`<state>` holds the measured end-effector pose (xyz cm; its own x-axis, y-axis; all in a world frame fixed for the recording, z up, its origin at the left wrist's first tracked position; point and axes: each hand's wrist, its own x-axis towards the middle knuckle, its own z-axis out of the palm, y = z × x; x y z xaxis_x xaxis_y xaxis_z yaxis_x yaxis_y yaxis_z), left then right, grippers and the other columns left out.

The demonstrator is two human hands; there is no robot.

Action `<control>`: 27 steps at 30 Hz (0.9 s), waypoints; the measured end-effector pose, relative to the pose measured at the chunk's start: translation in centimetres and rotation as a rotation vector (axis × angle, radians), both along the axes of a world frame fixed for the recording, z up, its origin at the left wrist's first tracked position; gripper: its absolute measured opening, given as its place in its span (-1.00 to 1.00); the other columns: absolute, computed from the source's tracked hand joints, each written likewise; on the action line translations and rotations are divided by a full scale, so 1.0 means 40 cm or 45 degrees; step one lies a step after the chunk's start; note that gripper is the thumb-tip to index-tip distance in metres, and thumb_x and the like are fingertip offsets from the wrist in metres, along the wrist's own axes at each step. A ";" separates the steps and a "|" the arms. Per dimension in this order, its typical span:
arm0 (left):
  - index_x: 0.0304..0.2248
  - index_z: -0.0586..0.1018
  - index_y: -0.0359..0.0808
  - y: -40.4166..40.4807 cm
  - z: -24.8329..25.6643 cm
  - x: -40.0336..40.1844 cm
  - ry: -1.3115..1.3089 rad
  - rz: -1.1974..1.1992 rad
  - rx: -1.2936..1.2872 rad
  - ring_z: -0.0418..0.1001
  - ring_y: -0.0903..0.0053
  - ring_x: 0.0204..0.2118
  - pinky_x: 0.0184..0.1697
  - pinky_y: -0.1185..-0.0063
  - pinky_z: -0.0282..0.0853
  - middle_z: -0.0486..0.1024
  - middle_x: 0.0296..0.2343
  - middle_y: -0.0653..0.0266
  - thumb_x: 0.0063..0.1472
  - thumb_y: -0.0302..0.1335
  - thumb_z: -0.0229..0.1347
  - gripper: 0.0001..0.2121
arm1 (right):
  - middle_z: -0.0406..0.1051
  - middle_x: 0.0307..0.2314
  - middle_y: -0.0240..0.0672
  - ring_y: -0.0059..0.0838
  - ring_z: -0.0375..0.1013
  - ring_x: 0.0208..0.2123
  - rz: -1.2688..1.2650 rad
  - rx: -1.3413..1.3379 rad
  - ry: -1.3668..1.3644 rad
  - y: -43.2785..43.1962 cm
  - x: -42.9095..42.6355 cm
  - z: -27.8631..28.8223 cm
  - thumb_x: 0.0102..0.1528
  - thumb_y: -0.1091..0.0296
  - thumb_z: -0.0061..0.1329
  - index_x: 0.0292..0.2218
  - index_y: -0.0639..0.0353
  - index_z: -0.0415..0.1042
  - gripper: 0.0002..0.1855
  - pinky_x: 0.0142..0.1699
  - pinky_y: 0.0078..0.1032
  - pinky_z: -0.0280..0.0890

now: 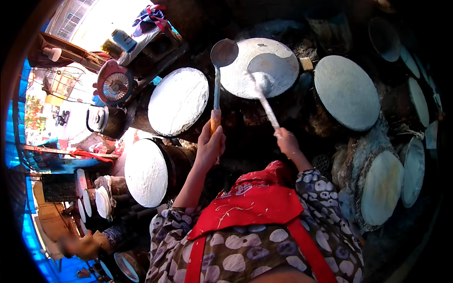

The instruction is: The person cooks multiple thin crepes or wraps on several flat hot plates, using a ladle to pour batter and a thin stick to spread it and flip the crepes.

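My left hand (208, 146) grips the wooden handle of a metal ladle (224, 53). Its bowl is raised beside a round griddle (231, 72) coated in white. In my right hand (288, 144) is a pale, batter-smeared stick (269, 109), angled down onto that griddle. The stick's far end meets a mound of wet batter (262, 82); whether it has a separate head is hard to tell. A greyer wet patch spreads around the mound, with drier white coating to its left. My red apron (247, 208) bears white writing and splashes.
More white-coated round griddles stand around me: front left (178, 100), left (145, 173), front right (347, 92) and right (382, 187). A small fan (115, 85) and a kettle (106, 120) are at left. Another person (85, 244) is at lower left.
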<state>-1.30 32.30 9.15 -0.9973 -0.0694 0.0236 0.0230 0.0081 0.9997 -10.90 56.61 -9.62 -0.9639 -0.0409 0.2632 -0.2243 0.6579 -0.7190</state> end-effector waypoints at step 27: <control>-0.04 0.26 -0.28 0.096 -0.028 -0.062 -0.208 0.015 -0.057 0.21 0.70 -0.79 -0.76 0.74 0.11 0.27 -0.64 0.39 0.29 -0.35 -0.06 -0.69 | 0.42 -0.47 -0.01 0.09 0.39 -0.34 0.361 0.080 -0.129 0.256 -0.103 0.042 0.13 0.10 -0.16 -0.43 0.18 0.35 -0.69 -0.30 -0.03 0.23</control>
<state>-3.79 36.13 8.02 -0.9872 -0.0835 -0.1359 -0.1405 0.0518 0.9887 -15.03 66.86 -7.96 -0.9328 -0.3254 0.1548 -0.3347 0.6230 -0.7070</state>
